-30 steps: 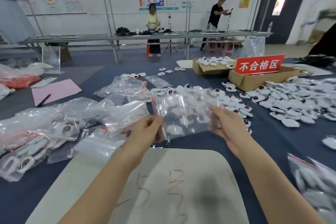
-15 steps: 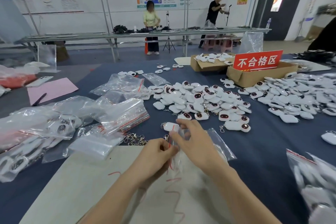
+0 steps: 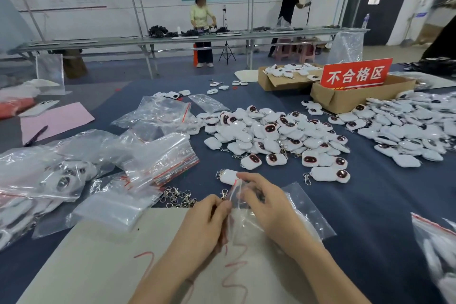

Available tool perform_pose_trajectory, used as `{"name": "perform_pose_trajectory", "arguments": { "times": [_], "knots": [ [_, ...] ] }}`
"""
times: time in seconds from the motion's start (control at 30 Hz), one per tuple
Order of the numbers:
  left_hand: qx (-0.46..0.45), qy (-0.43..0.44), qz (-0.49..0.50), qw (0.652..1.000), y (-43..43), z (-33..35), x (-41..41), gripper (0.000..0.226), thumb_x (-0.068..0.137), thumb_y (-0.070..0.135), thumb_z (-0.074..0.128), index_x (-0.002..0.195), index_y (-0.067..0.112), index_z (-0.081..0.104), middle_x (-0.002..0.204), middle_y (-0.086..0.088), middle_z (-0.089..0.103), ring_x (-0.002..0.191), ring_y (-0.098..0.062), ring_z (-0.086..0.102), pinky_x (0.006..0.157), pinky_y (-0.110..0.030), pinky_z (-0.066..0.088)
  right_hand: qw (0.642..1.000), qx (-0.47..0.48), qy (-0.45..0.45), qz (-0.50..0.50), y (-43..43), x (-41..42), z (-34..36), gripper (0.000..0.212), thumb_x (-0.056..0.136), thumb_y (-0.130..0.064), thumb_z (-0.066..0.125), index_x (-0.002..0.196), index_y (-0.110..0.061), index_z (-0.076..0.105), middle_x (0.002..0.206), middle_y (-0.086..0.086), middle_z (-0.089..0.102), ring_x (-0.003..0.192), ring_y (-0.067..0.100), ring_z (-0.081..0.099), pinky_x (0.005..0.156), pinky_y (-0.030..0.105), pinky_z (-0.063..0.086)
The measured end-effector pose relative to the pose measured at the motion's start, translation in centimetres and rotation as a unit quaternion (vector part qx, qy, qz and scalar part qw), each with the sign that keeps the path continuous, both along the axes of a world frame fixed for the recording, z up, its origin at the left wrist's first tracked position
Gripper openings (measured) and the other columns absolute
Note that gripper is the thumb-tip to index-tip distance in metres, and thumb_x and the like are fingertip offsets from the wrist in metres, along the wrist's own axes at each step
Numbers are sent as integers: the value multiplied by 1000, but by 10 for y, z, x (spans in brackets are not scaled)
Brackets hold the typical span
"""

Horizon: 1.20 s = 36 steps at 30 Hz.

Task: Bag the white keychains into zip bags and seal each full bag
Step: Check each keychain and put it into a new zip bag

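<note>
**Both hands on one zip bag**

At the left of the frame we see filled bags (image 3: pixel 49 180), then a stack of empty zip bags (image 3: pixel 162 163). At lower centre our left hand (image 3: pixel 207 219) pinches the red-striped mouth of a clear zip bag (image 3: pixel 303 207) lying on the bench (image 3: pixel 370 205). Our right hand (image 3: pixel 266 207) grips the same mouth. Above, right of centre, lies a heap of white keychains (image 3: pixel 274 136).

My blue-covered table (image 3: pixel 370 205): pale board (image 3: pixel 111 254) before me; heaps of white keychains (image 3: pixel 271 136) centre and right; empty zip bags (image 3: pixel 160 163) and filled bags (image 3: pixel 49 180) left; loose metal clasps (image 3: pixel 177 196); two cardboard boxes (image 3: pixel 345 101) far right.
</note>
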<state>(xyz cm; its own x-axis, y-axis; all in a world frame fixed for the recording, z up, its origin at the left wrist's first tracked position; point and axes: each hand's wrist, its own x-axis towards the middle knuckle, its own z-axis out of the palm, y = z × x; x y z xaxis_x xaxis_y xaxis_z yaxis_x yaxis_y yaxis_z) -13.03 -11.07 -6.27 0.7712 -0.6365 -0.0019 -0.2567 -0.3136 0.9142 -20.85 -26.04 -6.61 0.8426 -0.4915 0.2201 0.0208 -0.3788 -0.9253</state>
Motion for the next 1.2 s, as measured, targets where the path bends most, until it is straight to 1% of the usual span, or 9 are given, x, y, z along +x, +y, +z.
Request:
{"name": "perform_pose_trajectory", "arguments": {
  "times": [0.17, 0.27, 0.37, 0.5, 0.57, 0.67, 0.77, 0.97, 1.2],
  "knots": [
    [-8, -87, 32, 996, 0, -4, -3, 19, 99, 19, 61, 90, 33, 52, 72, 7, 64, 51, -5, 54, 53, -19, 43, 1000, 22, 1, 0, -4, 5, 1, 38, 99, -9, 51, 109, -43, 65, 86, 1, 72, 87, 34, 64, 83, 45, 53],
    [44, -197, 22, 979, 0, -3, -6, 25, 95, 22, 64, 83, 40, 51, 86, 13, 57, 65, 1, 56, 57, -17, 39, 999, 38, -10, -12, -5, 7, 0, 40, 99, -6, 52, 105, -42, 67, 87, -1, 72, 84, 35, 63, 79, 44, 53],
    [105, -275, 34, 955, 1, -2, -8, 5, 95, 41, 60, 96, 45, 63, 103, 21, 47, 88, 3, 50, 72, -19, 37, 997, 68, -21, -25, -5, 8, 0, 38, 98, -6, 53, 102, -40, 69, 88, -2, 73, 85, 34, 64, 79, 40, 53],
    [106, -274, 17, 956, -1, -6, -7, 45, 89, 68, 41, 102, 38, 71, 107, 22, 49, 101, -5, 41, 91, -23, 26, 997, 63, -21, -32, -2, 9, -2, 33, 99, -9, 55, 98, -38, 70, 89, -7, 74, 84, 27, 65, 80, 36, 53],
    [119, -271, 16, 955, -3, -8, -7, 35, 87, 66, 53, 98, 37, 70, 108, 25, 47, 106, -4, 41, 91, -21, 23, 997, 62, -19, -30, -1, 9, -4, 32, 99, -8, 55, 99, -37, 71, 88, -9, 74, 82, 26, 65, 79, 34, 54],
    [108, -292, 34, 950, -4, -12, -7, 10, 92, 41, 69, 91, 31, 70, 105, 20, 49, 104, -12, 48, 87, -22, 24, 998, 42, -19, -37, 1, 9, -6, 31, 98, -11, 57, 99, -38, 71, 85, -16, 72, 71, 15, 62, 68, 17, 50],
    [83, -344, 31, 935, 0, -13, -9, 16, 97, 36, 60, 88, 25, 68, 103, 12, 55, 97, -16, 51, 86, -26, 31, 997, 0, -20, -70, 1, 9, -8, 29, 100, -14, 56, 101, -41, 67, 84, -21, 67, 73, 3, 59, 69, 11, 45],
    [15, -467, 17, 884, 0, -4, -19, 20, 98, 27, 48, 90, 17, 64, 100, 2, 58, 84, -18, 53, 80, -32, 41, 983, -147, 11, -114, 1, 10, -12, 32, 103, -17, 49, 127, -32, 63, 98, -17, 59, 96, 10, 52, 91, 35, 45],
    [-12, -190, -18, 982, 6, 1, -20, 20, 97, 50, 36, 93, 36, 50, 75, 17, 59, 66, -6, 52, 61, -20, 36, 984, -146, -42, -88, 3, 7, -5, 39, 105, -9, 45, 127, -35, 63, 102, -12, 59, 93, 10, 58, 87, 34, 48]
  ]
}}
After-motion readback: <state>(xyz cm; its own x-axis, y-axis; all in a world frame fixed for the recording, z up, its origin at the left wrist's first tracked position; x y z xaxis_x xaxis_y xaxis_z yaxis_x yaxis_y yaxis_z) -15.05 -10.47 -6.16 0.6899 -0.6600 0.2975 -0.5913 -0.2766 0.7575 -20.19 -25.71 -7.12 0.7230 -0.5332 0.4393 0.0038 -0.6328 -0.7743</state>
